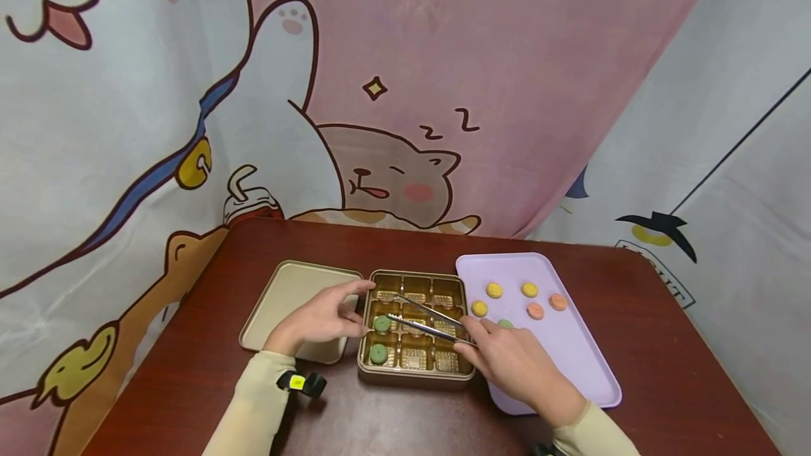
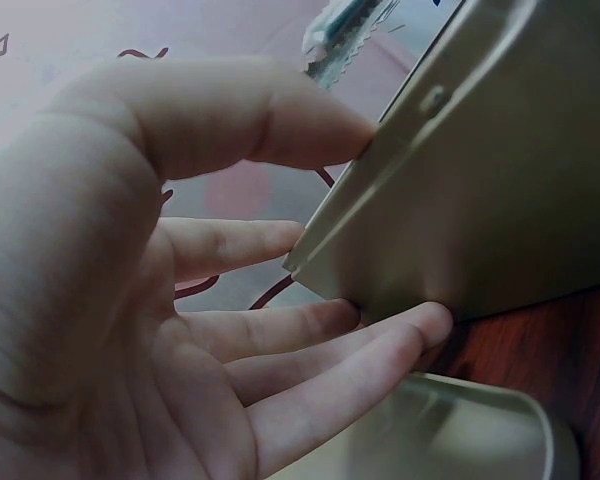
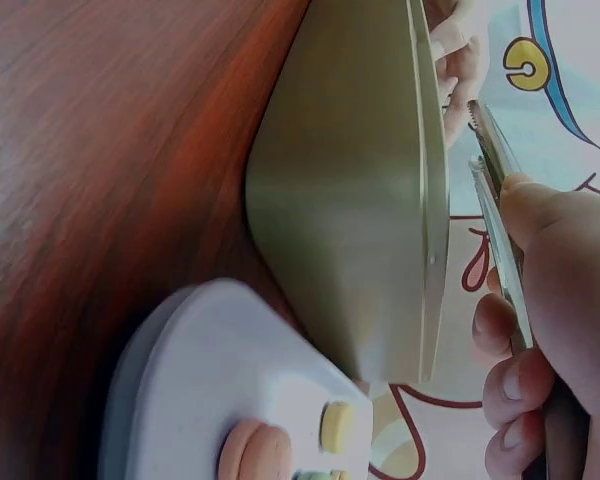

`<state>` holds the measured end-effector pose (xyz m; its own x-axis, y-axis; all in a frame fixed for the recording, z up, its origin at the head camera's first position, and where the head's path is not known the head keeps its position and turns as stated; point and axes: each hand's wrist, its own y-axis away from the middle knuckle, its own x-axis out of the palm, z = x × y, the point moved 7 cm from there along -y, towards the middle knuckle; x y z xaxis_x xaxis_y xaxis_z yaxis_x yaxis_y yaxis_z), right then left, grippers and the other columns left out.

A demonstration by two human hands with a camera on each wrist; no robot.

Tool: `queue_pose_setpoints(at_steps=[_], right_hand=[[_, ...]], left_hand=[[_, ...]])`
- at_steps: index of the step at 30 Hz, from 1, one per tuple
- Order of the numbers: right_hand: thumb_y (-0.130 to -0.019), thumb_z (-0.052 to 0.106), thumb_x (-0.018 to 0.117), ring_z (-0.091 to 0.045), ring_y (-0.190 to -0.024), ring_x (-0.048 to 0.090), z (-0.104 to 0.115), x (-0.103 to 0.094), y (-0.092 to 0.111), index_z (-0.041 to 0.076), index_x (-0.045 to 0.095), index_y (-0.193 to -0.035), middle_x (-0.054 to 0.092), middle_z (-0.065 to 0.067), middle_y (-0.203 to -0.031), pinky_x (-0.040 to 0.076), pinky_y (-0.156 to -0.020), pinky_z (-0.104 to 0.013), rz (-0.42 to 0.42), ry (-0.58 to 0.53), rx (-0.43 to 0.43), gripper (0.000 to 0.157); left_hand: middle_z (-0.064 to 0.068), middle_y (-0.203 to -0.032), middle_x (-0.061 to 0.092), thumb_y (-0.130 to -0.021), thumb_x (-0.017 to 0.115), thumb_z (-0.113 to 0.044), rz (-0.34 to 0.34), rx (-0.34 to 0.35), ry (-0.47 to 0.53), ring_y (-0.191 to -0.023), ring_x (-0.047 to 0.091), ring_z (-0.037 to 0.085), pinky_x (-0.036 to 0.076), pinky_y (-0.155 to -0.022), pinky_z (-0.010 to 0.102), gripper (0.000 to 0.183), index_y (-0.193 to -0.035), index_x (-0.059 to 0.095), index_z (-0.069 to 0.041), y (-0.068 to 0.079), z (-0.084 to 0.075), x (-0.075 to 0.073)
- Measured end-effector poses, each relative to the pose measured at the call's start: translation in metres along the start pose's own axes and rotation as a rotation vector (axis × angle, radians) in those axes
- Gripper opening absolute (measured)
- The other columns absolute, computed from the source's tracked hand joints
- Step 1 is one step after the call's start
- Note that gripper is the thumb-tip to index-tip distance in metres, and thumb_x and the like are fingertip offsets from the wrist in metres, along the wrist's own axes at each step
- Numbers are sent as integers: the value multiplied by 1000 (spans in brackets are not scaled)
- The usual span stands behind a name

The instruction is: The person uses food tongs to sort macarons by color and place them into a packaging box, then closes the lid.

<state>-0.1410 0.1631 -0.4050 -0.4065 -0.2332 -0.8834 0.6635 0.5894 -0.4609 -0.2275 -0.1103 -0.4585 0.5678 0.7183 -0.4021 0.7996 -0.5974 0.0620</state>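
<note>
Gripping a pair of metal tongs (image 1: 426, 328) with the right hand (image 1: 516, 364), curling fingers and thumb round the arms at the right side of the tin (image 1: 415, 377). Directing the tongs leftward across the tin, with toothed tips standing apart above its left part. Being unable to tell the exact clearance between tips and tin.

Touching the left side of the tin with the left hand (image 1: 323, 315), spreading thumb and fingers wide, setting fingertips against rim and wall and taking hold of nothing.

Noting inside the tin a gold insert (image 1: 415, 359) divided three by three. Finding one green macaron (image 1: 381, 324) in the left column, middle row of the tin, and another green macaron (image 1: 378, 354) in the left column, nearest row.

Recording a flat gold lid (image 1: 288, 287) just left of the tin, partly covered from view by the left hand. Recording a lilac tray (image 1: 576, 354) just right of the tin, bearing three yellow macarons (image 1: 494, 290), two pink macarons (image 1: 546, 307) and a partly hidden green macaron (image 1: 505, 324).

Observing a dark red-brown counter (image 1: 659, 343) beneath the tin, and a cartoon-printed cloth (image 1: 519, 55) hanging beyond the tin.
</note>
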Motion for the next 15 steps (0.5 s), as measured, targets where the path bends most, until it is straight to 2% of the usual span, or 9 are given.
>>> queue_pose_setpoints(at_steps=[6,11,15], right_hand=[[-106,51,55,-19,-54,61,-10,-5,11,14,63,-110,58,3,-70,40,-38,-35,-27,17,32,39],[-103,50,62,-14,-51,57,-20,-10,19,16,62,-106,55,8,-69,39,-38,-34,-38,1,67,34],[-101,47,67,-8,-52,55,-29,-15,27,17,65,-110,54,13,-71,41,-39,-33,-38,-13,94,31]], left_hand=[[24,-165,36,-85,77,1,-3,-2,-7,-103,75,26,62,-84,29,85,-161,38,-6,0,2,0],[24,-164,36,-84,77,1,-8,-4,-9,-102,75,26,62,-84,30,86,-161,39,-6,1,2,-1],[25,-164,36,-85,77,1,-6,-3,-8,-102,75,26,62,-84,30,86,-161,38,-6,0,2,-1]])
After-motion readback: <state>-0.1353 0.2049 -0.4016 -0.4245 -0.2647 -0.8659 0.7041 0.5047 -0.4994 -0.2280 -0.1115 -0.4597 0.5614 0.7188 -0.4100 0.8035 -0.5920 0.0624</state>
